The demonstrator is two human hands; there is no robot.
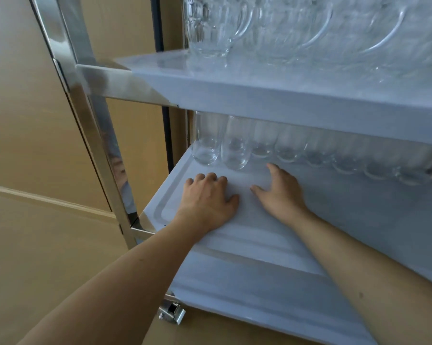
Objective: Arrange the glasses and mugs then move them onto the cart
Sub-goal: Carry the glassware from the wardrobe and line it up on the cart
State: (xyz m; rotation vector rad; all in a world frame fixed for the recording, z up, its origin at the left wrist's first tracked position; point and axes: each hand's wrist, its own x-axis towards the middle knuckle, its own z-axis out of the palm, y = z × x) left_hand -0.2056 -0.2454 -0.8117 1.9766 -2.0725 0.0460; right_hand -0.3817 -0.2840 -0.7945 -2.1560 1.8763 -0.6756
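Observation:
A steel cart with white shelves fills the view. Clear glass mugs with handles stand on its upper shelf. On the middle shelf a row of clear tumblers runs along the back, their tops hidden by the shelf above. My left hand lies over that shelf with curled fingers, a little in front of the two leftmost tumblers. My right hand hovers beside it, fingers apart, close to the row. Neither hand holds anything.
The cart's polished steel post rises at the left. A caster wheel shows beneath the lower shelf. Tan floor and wall lie to the left.

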